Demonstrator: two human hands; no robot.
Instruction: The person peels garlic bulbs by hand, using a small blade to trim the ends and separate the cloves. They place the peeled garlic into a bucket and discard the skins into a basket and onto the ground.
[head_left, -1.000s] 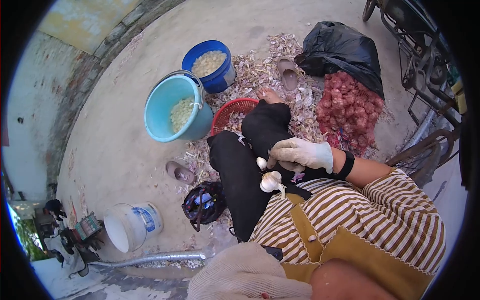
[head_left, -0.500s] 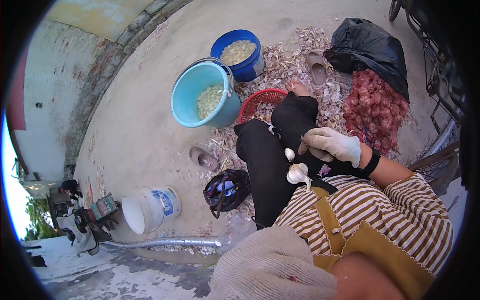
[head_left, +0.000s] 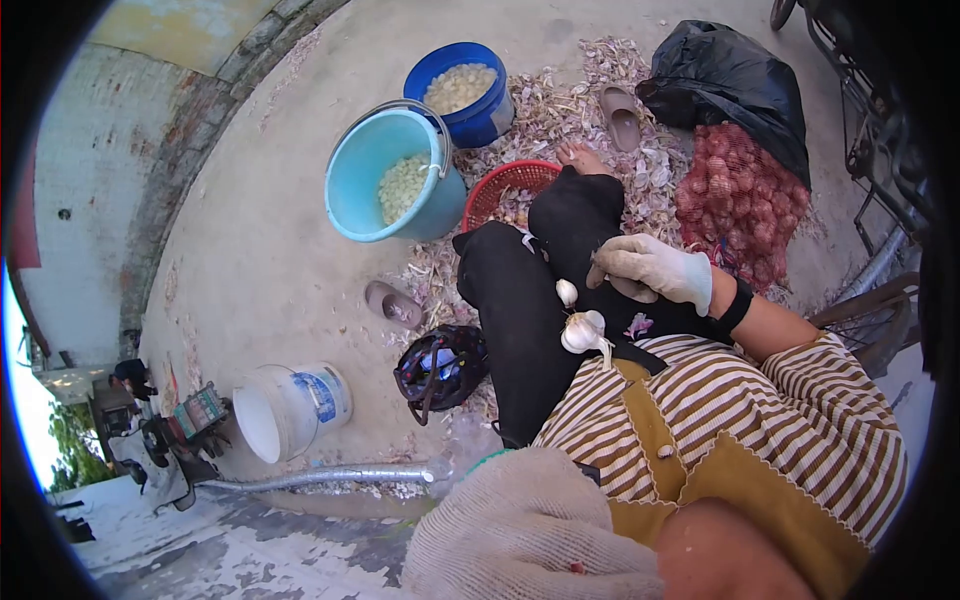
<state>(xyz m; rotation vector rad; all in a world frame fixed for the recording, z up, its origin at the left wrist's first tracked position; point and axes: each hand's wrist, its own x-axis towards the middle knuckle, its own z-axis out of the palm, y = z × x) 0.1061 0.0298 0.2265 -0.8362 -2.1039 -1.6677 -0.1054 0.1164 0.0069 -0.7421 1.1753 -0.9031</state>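
My right hand (head_left: 650, 270), in a pale work glove, rests over my dark-trousered thigh (head_left: 520, 340) with its fingers curled together. What it holds, if anything, is hidden. Beside its fingertips, on my lap, lie a small white garlic bulb (head_left: 567, 292) and a larger one (head_left: 583, 332) with a stalk. A purple-white scrap of peel (head_left: 638, 325) is just below that hand. My left hand (head_left: 535, 530), also gloved, is large and close at the bottom edge; its fingers cannot be made out.
Ahead stand a light blue bucket (head_left: 345, 185) and a dark blue bucket (head_left: 490, 125), both with peeled cloves, and a red basket (head_left: 480, 200). Peels, slippers, a red net sack of garlic (head_left: 740, 200), a black bag (head_left: 725, 80), a white bucket (head_left: 325, 400) and a patterned bag (head_left: 440, 370) surround me.
The view has shifted a little, so the buckets, sack and legs appear slightly higher and further left. Both hands keep nearly the same pose, and the garlic stays on my lap.
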